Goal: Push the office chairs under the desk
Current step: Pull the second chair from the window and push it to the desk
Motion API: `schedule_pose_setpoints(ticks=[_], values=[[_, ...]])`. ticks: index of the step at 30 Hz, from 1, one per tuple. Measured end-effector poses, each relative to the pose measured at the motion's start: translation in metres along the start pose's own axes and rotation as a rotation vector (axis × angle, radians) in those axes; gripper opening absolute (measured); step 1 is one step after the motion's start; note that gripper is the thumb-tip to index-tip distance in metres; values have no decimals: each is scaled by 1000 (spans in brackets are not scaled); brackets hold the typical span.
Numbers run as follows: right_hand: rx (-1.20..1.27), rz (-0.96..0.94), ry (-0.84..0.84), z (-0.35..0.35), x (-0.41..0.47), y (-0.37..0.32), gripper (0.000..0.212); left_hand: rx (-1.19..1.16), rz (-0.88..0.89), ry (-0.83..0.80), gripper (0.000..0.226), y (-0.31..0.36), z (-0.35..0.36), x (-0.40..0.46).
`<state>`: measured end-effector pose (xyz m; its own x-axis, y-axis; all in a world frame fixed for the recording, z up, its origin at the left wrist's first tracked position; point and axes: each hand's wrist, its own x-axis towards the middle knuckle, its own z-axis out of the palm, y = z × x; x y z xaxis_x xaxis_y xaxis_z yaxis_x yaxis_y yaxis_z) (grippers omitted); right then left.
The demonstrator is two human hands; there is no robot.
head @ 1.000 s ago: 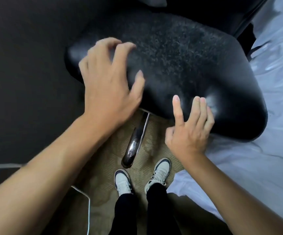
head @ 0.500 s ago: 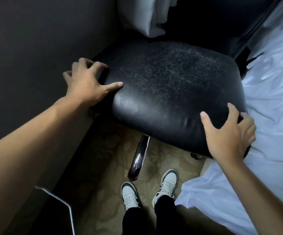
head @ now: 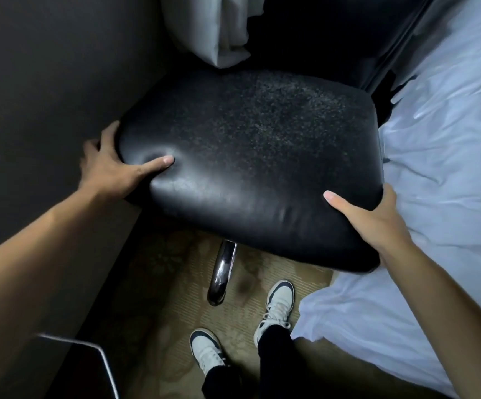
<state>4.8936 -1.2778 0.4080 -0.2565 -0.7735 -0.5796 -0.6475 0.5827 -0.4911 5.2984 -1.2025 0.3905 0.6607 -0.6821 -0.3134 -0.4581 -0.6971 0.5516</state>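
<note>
A black leather office chair point(head: 250, 162) fills the middle of the head view, its padded top edge facing me. My left hand point(head: 112, 171) grips its left corner, thumb pressed into the padding and fingers wrapped behind. On the chair's right corner, my right hand point(head: 374, 217) holds the edge with the thumb on top and fingers hidden round the side. A chrome leg of the chair base point(head: 222, 275) sticks out below toward my feet. The dark desk surface point(head: 46, 82) lies along the left.
A bed with pale blue sheets point(head: 440, 168) runs close along the right. A grey curtain point(head: 213, 30) hangs behind the chair. My white shoes point(head: 276, 306) stand on tan patterned carpet point(head: 170, 306). A dark object with a metal edge point(head: 89, 367) sits at bottom left.
Both hands moved outward from the chair's top to its two corners and closed on them. The view pulled back, with the chair now farther from me.
</note>
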Motion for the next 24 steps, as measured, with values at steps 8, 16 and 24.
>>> schedule_pose_setpoints(ticks=[8,16,24], values=[[79,12,-21,46,-39,70,128,-48,-3,-62,123,-84,16,-37],[-21,89,64,145,-76,176,135,-233,-51,-99,124,-212,62,-87],[-139,93,35,137,-99,207,131,-95,-91,-43,121,-233,59,-142]])
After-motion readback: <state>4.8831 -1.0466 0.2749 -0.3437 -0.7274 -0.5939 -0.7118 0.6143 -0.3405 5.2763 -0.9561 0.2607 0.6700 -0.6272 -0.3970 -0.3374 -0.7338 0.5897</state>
